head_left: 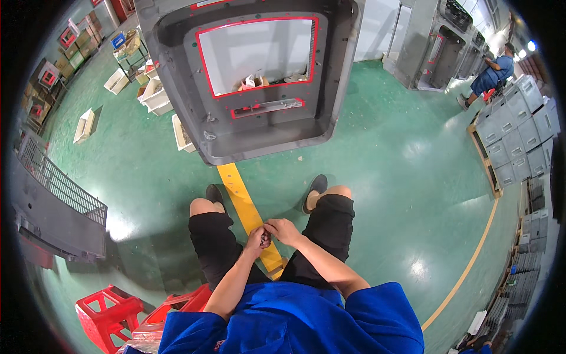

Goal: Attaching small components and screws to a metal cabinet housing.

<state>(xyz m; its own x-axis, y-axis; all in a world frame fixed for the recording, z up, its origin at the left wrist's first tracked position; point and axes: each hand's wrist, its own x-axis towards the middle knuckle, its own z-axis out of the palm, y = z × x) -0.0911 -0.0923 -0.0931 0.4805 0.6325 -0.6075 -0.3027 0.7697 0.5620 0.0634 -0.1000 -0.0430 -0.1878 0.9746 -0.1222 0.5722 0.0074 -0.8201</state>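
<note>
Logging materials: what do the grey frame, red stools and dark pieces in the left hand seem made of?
Grey frame: satin; perhaps painted metal or plastic, uniformly smooth. Red stools: likely shiny plastic, moulded cut-outs. Dark pieces: too small to tell.

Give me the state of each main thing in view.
Left grip: curled around small dark pieces.
Right grip: against left grip, hold unclear.
Grey housing: upright, hollow side facing the wearer.
Grey bins: stacked on a pallet.
Lone pale bin: open-topped, on the floor.
</note>
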